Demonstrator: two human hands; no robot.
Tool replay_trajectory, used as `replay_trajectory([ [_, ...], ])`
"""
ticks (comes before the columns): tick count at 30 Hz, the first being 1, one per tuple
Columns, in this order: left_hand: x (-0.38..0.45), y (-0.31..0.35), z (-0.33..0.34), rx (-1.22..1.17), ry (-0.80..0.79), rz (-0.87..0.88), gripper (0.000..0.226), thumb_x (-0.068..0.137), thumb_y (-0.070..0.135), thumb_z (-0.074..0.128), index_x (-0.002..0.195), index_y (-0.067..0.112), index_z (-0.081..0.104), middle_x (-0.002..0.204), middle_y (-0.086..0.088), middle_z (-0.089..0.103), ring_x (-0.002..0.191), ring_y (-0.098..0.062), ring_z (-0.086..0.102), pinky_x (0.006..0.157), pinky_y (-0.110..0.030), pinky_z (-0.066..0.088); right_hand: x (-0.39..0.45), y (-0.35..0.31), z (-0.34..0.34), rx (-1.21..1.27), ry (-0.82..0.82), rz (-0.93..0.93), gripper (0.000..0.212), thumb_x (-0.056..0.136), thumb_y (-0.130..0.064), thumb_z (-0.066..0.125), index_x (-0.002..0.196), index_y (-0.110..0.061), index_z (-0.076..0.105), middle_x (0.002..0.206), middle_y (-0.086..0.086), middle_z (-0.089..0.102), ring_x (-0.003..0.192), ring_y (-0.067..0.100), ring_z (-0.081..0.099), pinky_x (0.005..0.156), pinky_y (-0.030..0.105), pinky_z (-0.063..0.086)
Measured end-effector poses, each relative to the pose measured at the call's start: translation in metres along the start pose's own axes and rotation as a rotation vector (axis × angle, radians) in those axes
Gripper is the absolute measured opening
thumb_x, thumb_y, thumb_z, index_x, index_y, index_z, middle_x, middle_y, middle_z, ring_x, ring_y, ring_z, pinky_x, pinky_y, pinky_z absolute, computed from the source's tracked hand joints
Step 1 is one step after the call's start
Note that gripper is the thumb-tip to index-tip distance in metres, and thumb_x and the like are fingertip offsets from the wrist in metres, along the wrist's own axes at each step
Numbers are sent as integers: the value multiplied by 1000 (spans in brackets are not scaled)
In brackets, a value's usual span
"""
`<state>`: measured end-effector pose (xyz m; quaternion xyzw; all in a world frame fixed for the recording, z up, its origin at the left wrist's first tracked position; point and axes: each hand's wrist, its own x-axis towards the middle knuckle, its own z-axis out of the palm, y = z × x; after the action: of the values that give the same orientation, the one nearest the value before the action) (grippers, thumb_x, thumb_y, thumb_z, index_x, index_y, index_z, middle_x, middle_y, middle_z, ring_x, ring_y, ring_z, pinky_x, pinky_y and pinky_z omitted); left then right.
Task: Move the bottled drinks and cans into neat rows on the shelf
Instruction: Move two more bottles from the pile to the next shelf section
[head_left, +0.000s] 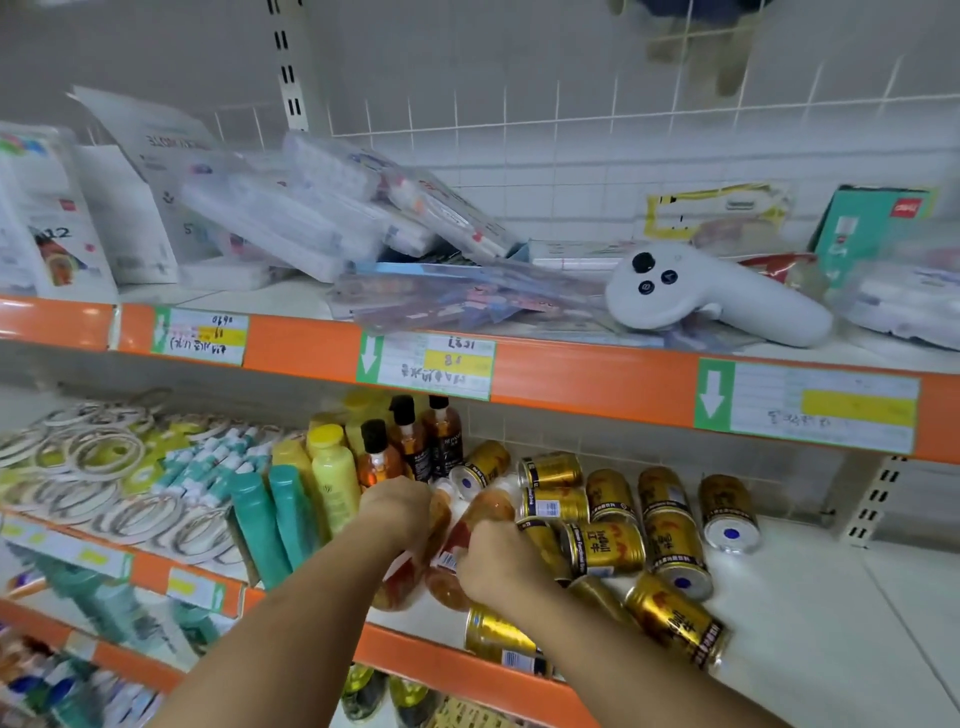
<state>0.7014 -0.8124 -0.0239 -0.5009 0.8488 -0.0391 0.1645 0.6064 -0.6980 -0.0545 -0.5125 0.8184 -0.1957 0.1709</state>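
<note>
Both hands are low in the center of the frame, reaching onto the white shelf (810, 613). The left hand (397, 506) has its fingers curled down over the top of a lying orange bottle (415, 551), so it grips that bottle; the fingertips themselves are hidden. The right hand (493, 564) is just beside it, to the right and a little lower, and its fingers are bent around a second orange bottle (483, 512) that lies tilted with its white cap toward the back of the shelf. The 2 hands are close together, almost touching, with the bottles between and under them. Directly right of the right hand lie the gold cans (605, 548), most of them on their sides in a loose heap that spreads toward the right center of the frame; 1 can (675, 626) lies near the right forearm and another (501, 642) is at the front edge of the shelf, below the wrist. Behind the left hand, 3 dark-capped bottles (410, 441) stand upright, and left of them stand yellow bottles (332, 467) and green tubes (270, 525). On the upper shelf, at the right of the frame, a white controller (711, 299) rests on plastic packets.
</note>
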Motion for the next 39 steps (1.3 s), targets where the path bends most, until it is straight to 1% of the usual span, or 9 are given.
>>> replay_trajectory([
  [4, 3, 1, 1, 34, -17, 7, 55, 77, 39, 84, 122, 16, 62, 105, 0, 67, 100, -21, 66, 82, -33, 59, 9, -14, 1, 77, -77, 82, 13, 90, -29, 65, 93, -17, 66, 101, 6, 65, 82, 22, 63, 59, 27, 50],
  [7, 4, 2, 1, 47, -20, 11, 48, 78, 37, 80, 119, 17, 63, 100, 1, 65, 96, -20, 66, 83, -33, 59, 11, -18, 4, 80, -92, 143, 39, 92, -33, 63, 125, -11, 60, 134, 16, 51, 89, 23, 61, 67, 29, 48],
  [10, 6, 1, 1, 47, -23, 13, 46, 76, 35, 80, 115, 17, 65, 96, 1, 65, 91, -20, 65, 79, -33, 59, 10, -18, 10, 143, -67, 175, 63, 93, -41, 60, 145, -13, 37, 144, 18, 41, 117, 32, 59, 82, 34, 50],
  [12, 7, 0, 0, 25, -44, 7, 38, 74, 35, 81, 103, 17, 64, 85, 1, 60, 86, -20, 62, 79, -33, 58, 9, -17, 11, 187, -76, 168, 64, 93, -42, 59, 145, -17, 31, 141, 17, 47, 123, 34, 55, 90, 38, 50],
  [15, 11, -2, -1, -18, -84, -3, 34, 71, 36, 83, 86, 19, 58, 77, 3, 56, 87, -20, 63, 85, -35, 59, 11, -13, 9, 259, -114, 173, 61, 94, -41, 59, 142, -21, 29, 132, 12, 58, 116, 32, 60, 82, 36, 49],
  [22, 19, -6, 2, -149, -165, -83, 56, 69, 40, 86, 117, 18, 67, 98, 1, 64, 95, -21, 65, 88, -35, 58, 23, 0, 3, 405, -60, 190, 38, 102, -28, 47, 138, -28, 35, 115, 8, 62, 100, 28, 65, 85, 43, 59],
  [33, 17, -7, -4, -246, -261, -194, 68, 62, 42, 86, 119, 12, 66, 96, 0, 64, 90, -22, 65, 69, -30, 55, 39, 6, 7, 477, -133, 259, 68, 97, -27, 59, 151, -16, 19, 124, 7, 63, 89, 20, 62, 52, 24, 47],
  [37, 20, -8, -4, -286, -271, -223, 79, 64, 43, 87, 131, 13, 60, 119, -4, 65, 106, -25, 65, 79, -32, 56, 44, 4, 6, 558, -197, 321, 57, 96, -22, 60, 145, -11, 34, 123, 10, 64, 102, 25, 68, 75, 33, 60],
  [39, 21, -9, -4, -292, -268, -229, 82, 61, 45, 88, 131, 14, 59, 119, -4, 66, 107, -25, 66, 83, -32, 58, 43, 4, 4, 587, -201, 328, 53, 95, -22, 62, 141, -8, 38, 117, 10, 67, 96, 23, 68, 57, 27, 53],
])
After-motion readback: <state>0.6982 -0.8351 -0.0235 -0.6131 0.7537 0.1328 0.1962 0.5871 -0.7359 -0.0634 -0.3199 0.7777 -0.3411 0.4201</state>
